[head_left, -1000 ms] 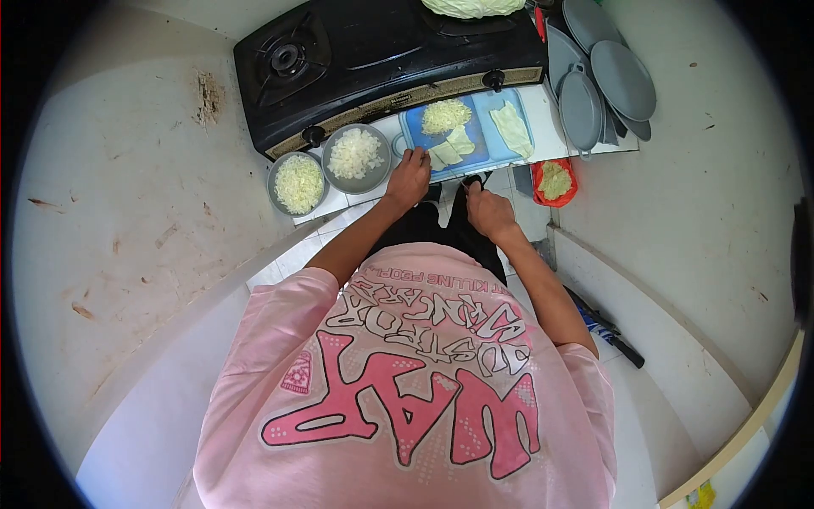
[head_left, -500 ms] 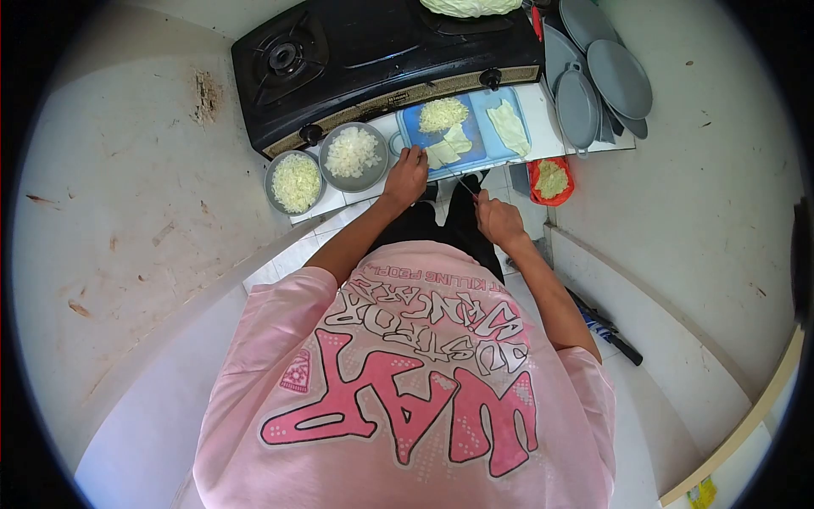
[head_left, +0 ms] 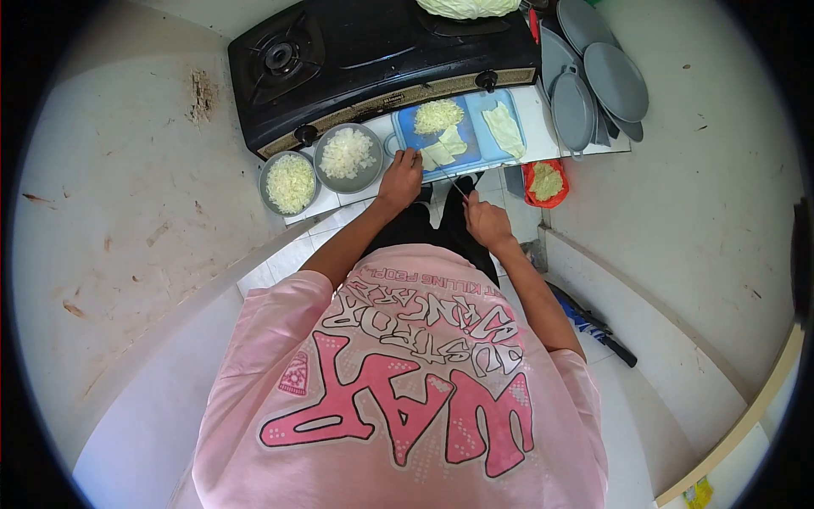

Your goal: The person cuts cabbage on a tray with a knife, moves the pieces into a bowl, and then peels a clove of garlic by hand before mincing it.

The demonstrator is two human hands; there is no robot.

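Observation:
A blue cutting board (head_left: 471, 156) carries pale green cabbage leaf pieces (head_left: 441, 153) near its front left. Behind them sits a heap of shredded cabbage (head_left: 438, 117), and a larger cabbage leaf (head_left: 504, 130) lies at the right. My left hand (head_left: 401, 177), fingers bent and closed, presses the leaf pieces at the board's front left corner; its fingertips are partly hidden. Wrapped round the handle of a knife (head_left: 447, 181), my right hand (head_left: 487, 222) is in front of the board. The thin blade slants up and left onto the leaf pieces beside my left fingers.
Two grey bowls stand left of the board, one with chopped white pieces (head_left: 347, 153), one with shredded cabbage (head_left: 290, 183). A black gas stove (head_left: 373, 51) borders the back, holding a cabbage (head_left: 468, 7). Grey plates (head_left: 616, 82) stack at right, above a red bag (head_left: 545, 183).
My right hand has moved left, bringing the knife blade onto the leaf pieces. The left hand stays at the same corner. The whole view has shifted slightly.

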